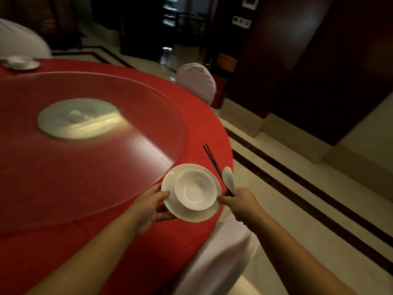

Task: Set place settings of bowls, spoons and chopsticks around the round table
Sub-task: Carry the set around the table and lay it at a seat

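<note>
Two hands, one setting: we carry plate and bowl low over the near rim of the table.

Our left hand (152,206) pinches the left rim of the white plate (192,212), thumb on top, with the bowl (194,189) sitting in it; our right hand (242,204) is closed around the spoon (228,179) and the black chopsticks (212,159) while its fingertips touch the plate's right edge. The chopsticks' long axis runs away from us, up and slightly left, just right of the plate, so we judge they can be laid down beside it along that line. Below lies the red tablecloth (63,241), between the glass turntable (95,145) and the table edge. Another setting (20,62) sits well apart at the far side.
</note>
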Demonstrator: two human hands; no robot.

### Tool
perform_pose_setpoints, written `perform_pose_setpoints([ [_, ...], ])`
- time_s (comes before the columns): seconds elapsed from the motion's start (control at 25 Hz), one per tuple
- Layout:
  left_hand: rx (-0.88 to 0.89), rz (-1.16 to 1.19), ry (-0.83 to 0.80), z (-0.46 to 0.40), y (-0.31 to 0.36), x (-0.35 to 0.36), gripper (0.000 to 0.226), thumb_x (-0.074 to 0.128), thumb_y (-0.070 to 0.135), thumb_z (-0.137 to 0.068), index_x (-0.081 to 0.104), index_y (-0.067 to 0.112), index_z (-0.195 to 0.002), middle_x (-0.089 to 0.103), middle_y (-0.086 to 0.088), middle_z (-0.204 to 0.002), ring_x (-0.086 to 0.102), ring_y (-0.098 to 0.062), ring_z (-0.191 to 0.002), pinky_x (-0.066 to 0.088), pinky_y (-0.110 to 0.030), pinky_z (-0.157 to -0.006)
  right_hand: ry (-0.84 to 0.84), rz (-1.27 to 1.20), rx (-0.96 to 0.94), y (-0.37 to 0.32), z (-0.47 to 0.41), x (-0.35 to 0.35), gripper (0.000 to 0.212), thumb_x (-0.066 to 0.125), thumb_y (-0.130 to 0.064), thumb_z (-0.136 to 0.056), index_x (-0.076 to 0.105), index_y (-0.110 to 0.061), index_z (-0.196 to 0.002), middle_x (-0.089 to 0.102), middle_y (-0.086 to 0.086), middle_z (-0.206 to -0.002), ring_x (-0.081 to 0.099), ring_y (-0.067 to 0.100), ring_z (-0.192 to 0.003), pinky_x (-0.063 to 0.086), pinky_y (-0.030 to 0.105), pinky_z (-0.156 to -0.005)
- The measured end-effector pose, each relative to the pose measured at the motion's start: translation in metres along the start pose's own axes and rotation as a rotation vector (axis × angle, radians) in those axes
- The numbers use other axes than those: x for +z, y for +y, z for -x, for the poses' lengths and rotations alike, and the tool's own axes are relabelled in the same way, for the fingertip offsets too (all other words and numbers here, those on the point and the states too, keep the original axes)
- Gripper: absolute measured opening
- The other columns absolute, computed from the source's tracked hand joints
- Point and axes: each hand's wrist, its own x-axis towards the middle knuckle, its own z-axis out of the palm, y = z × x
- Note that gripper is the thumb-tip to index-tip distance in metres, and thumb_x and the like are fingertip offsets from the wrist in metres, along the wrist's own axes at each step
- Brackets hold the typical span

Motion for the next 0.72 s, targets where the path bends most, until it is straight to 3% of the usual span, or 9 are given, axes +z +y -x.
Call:
perform_pose_setpoints([
  [0.16, 0.046, 0.021, 0.267, -0.022, -0.026, 0.016, 0.03, 0.051, 0.011, -0.101, 0.066, 0.027, -0.121, 0.072, -0.014, -0.117, 0.075, -0.024, -0.08, 0.059, -0.036, -0.057, -0.216, 0.072, -0.147, 0.008, -0.084, -0.001, 0.02, 0.076, -0.016, -0.083, 0.068, 0.002, -0.08, 0.052, -0.003, -0.055, 0.044, 0.009, -0.043, 0.037, 0.025, -0.045],
  [0.4, 0.045, 0.11, 0.623, -0.026, -0.068, 0.063, 0.037, 0.053, 0.006, -0.096, 0.064, 0.028, -0.124, 0.072, -0.009, -0.117, 0.073, -0.028, -0.098, 0.061, -0.04, -0.062, -0.525, 0.193, -0.294, 0.011, -0.166, 0.002, 0.011, 0.074, -0.013, -0.081, 0.067, -0.004, -0.079, 0.052, -0.001, -0.056, 0.044, 0.01, -0.037, 0.037, 0.024, -0.039],
  [0.52, 0.009, 0.167, 0.738, -0.024, -0.081, 0.08, 0.04, 0.052, 0.006, -0.096, 0.06, 0.022, -0.131, 0.068, -0.011, -0.121, 0.071, -0.032, -0.102, 0.062, -0.042, -0.065, -0.627, 0.27, -0.347, 0.014, -0.183, 0.011, 0.01, 0.071, -0.011, -0.083, 0.067, -0.003, -0.079, 0.053, 0.001, -0.056, 0.045, 0.012, -0.039, 0.037, 0.025, -0.039],
  [0.72, -0.054, 0.175, 0.796, -0.026, -0.1, 0.072, 0.04, 0.054, 0.004, -0.095, 0.06, 0.02, -0.131, 0.069, -0.011, -0.119, 0.071, -0.032, -0.102, 0.064, -0.047, -0.072, -0.703, 0.327, -0.342, 0.031, -0.197, 0.043, 0.01, 0.065, -0.01, -0.084, 0.065, -0.006, -0.076, 0.053, 0.001, -0.058, 0.046, 0.012, -0.043, 0.037, 0.025, -0.04],
])
